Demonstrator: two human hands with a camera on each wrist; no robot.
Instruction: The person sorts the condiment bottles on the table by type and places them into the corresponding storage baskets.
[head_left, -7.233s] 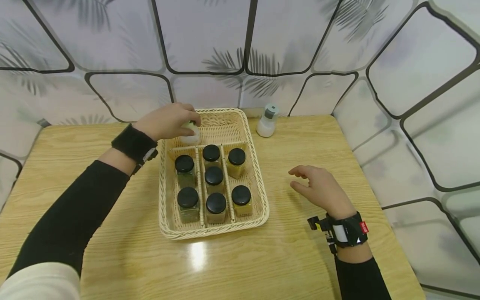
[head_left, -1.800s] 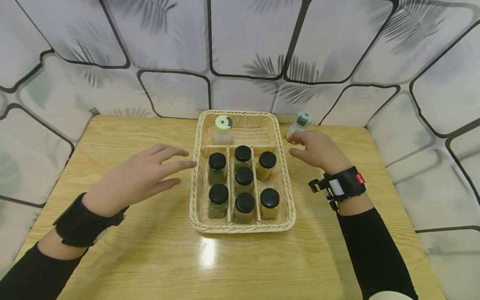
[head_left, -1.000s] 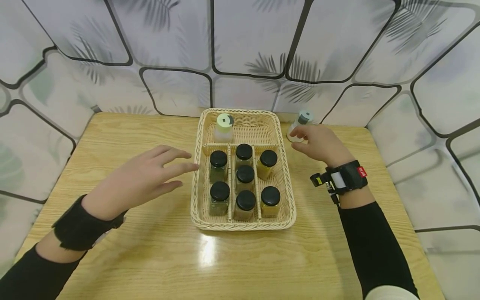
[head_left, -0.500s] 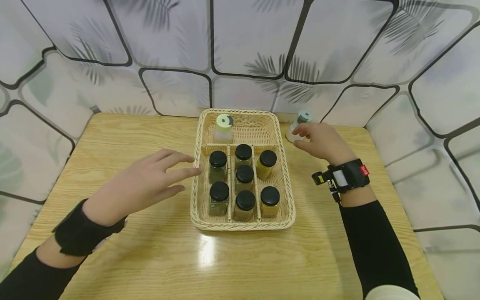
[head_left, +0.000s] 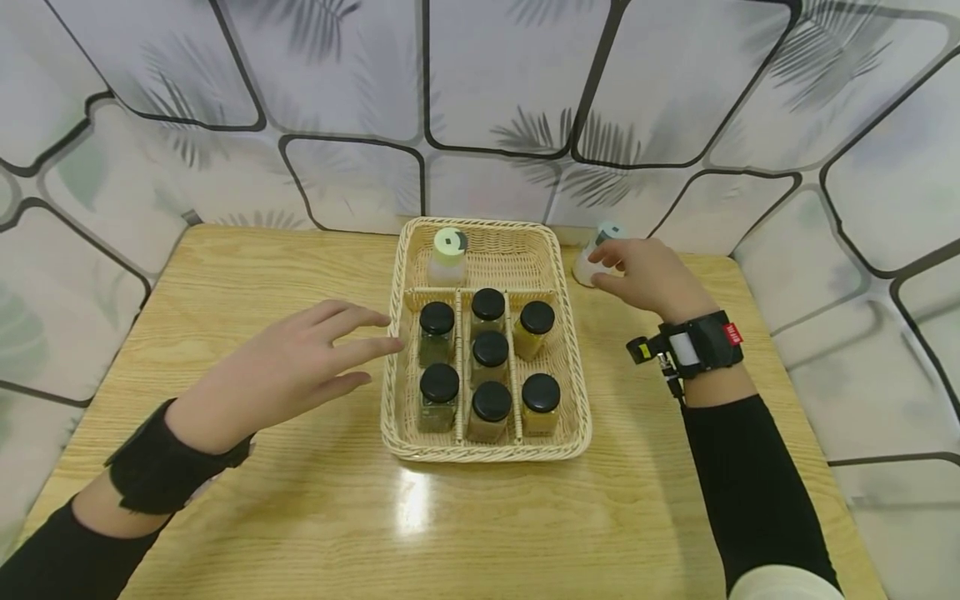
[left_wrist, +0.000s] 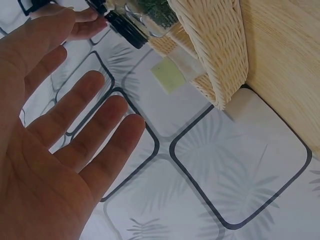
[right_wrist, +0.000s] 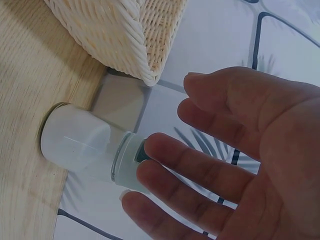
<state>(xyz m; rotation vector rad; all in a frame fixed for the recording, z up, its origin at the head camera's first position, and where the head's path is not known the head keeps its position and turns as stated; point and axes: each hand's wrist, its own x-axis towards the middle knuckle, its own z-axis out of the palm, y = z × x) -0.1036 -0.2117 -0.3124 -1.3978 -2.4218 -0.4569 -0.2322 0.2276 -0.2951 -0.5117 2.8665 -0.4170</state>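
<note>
My left hand (head_left: 288,367) hovers at the left side of the wicker basket (head_left: 487,454), palm down with fingers spread, and holds nothing. In the head view its fingertips overlap the basket's rim. My right hand (head_left: 651,277) is beside a white shaker with a pale blue lid (head_left: 588,268), standing on the table right of the basket. The right wrist view shows the relaxed fingers apart around the lid (right_wrist: 131,162), not gripping; whether a fingertip touches it I cannot tell. A shaker with a yellow-green lid (head_left: 448,258) stands upright at the left of the basket's back compartment.
Several glass spice jars with black lids, such as this front one (head_left: 491,404), stand in the basket's three front compartments. The wooden table (head_left: 300,533) ends at a patterned wall covering (head_left: 487,192) behind and at the sides.
My left hand has let go of the yellow-green-lidded shaker in the back compartment and drawn back left. My right hand has moved up to the blue-lidded shaker, lately edging slightly farther back and right.
</note>
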